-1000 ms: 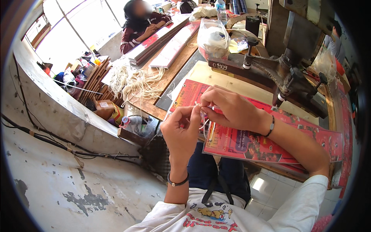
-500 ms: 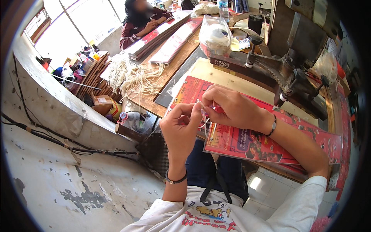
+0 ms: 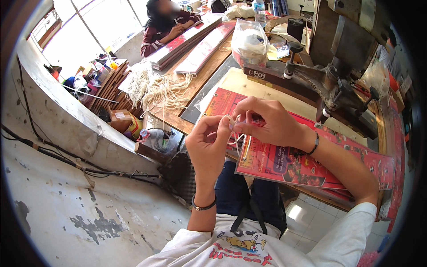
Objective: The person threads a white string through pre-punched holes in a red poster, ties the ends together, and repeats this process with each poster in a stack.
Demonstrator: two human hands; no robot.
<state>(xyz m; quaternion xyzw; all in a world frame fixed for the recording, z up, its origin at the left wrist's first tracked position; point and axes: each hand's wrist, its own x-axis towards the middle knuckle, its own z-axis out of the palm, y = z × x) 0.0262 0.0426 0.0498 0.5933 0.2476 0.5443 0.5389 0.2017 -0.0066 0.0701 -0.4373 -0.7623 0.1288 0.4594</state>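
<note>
Surface [image 3: 172,118]: wooden, standing near a bright window [image 3: 98,26].
Left grip [image 3: 208,144]: thumb and forefinger pinch a thin white cord [image 3: 229,118].
Right grip [image 3: 269,122]: fingertips pinch the same cord, just beside the left ones.
Thin white cord: it is between both grips, and part of it hangs below them.
Red sheets [image 3: 316,173]: they lie on the surface, below the right grip.
Metal machine [image 3: 331,78]: it stands beyond the sheets, to the right.
Cord bundle [image 3: 151,86]: farther left, on the surface.

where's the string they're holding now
In the head view, near the middle: the white string is at the fingertips of the left hand and right hand, by the red sheets.
</note>
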